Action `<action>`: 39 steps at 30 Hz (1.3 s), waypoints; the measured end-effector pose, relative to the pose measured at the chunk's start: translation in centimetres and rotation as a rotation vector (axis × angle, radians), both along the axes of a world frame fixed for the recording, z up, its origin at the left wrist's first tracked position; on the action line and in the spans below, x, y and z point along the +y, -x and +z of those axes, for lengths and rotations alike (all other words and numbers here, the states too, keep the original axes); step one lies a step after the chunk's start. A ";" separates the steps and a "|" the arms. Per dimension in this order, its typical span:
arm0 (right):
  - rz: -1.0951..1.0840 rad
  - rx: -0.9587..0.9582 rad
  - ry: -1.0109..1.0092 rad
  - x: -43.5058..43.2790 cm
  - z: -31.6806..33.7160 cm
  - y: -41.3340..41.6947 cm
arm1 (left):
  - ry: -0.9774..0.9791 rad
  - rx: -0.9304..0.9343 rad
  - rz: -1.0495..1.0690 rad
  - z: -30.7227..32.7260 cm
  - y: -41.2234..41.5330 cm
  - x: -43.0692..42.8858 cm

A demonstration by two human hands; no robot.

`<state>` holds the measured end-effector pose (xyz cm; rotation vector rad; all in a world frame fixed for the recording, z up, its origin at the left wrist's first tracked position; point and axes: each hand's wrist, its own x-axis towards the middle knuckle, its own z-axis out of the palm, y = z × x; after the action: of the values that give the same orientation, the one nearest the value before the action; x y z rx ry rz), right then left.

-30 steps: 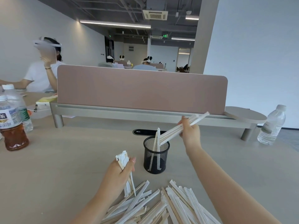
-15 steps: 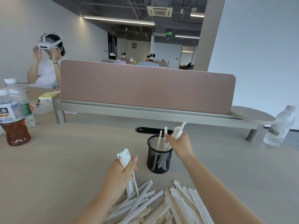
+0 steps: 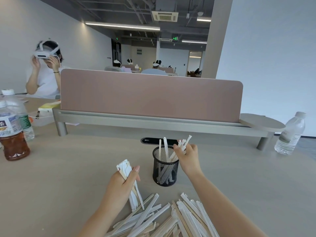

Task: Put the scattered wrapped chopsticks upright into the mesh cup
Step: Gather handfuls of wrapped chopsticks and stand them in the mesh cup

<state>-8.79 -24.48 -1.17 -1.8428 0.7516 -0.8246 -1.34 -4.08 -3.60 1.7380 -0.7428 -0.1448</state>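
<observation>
Nearest, at the counter's [image 3: 51, 194] near edge, we see the pile [image 3: 171, 218] of wrapped chopsticks lying flat and crossing one another, some white-sleeved, some showing bare wood. Just above its left part our left hand [image 3: 124, 183] is closed around a bundle [image 3: 130, 183] of wrapped chopsticks, held nearly upright: the tops stick out above the fingers, the lower ends reach down to the pile. Beyond the pile, toward the middle of the counter, stands the cup [image 3: 165, 166], black mesh, upright, apart from the pile. A few chopsticks already stand in it, two white ones rising straight above the rim on the left side. Our right hand [image 3: 187, 155] is at the cup's right rim, fingers pinched on a small bunch [image 3: 183, 144] whose lower ends are inside the cup and whose tops lean up and to the right. Farther back, a dark slot [image 3: 149, 140] sits in the counter behind the cup, then the pink divider [image 3: 150, 98] on its grey rail. At the left edge stand a tea bottle [image 3: 12, 132] and a clear one behind it; near the far right corner stands a water bottle [image 3: 290, 134]. Beyond the divider, left, a person [image 3: 44, 72] holds a headset to the head.
</observation>
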 end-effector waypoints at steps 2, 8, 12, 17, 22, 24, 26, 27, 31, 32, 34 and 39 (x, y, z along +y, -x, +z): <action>0.013 -0.040 -0.070 0.1 0.0 0.5 | 0.063 0.048 0.025 1.0 0.1 0.1; 0.371 -0.015 -0.152 0.4 -0.6 2.7 | 0.411 0.199 0.142 7.7 -1.5 -2.5; 0.455 0.033 -0.121 0.0 -2.7 2.5 | 0.370 0.227 0.100 10.1 -2.6 -7.2; 0.376 0.017 -0.094 0.1 -3.9 1.8 | 0.220 0.302 0.085 8.2 -4.3 -11.4; 0.329 0.014 -0.073 0.1 -4.1 1.7 | -0.006 0.193 0.078 6.2 -4.7 -12.2; 0.323 0.012 -0.069 0.1 -4.0 1.8 | -0.012 0.162 0.075 5.3 -4.7 -12.4; 0.325 0.015 -0.060 0.2 -4.0 1.8 | -0.036 0.141 0.078 4.5 -4.5 -12.5; 0.327 0.016 -0.054 0.2 -4.0 1.8 | -0.076 0.143 0.073 4.1 -4.4 -12.4; 0.337 0.018 -0.057 0.2 -4.0 1.9 | -0.296 0.263 -0.074 3.3 -3.8 -12.1; 0.339 0.014 -0.054 0.2 -4.0 1.9 | -0.327 0.290 -0.114 3.3 -3.7 -12.0; 0.341 0.013 -0.055 0.2 -3.9 1.9 | -0.317 0.302 -0.156 3.6 -3.8 -11.7; 0.347 0.030 -0.040 0.2 -3.8 1.9 | -0.125 0.271 -0.100 4.1 -3.7 -11.0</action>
<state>-10.73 -24.26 -4.99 -1.8823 0.4440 -0.5548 2.38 -15.05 0.50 1.7550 -0.6308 -0.4946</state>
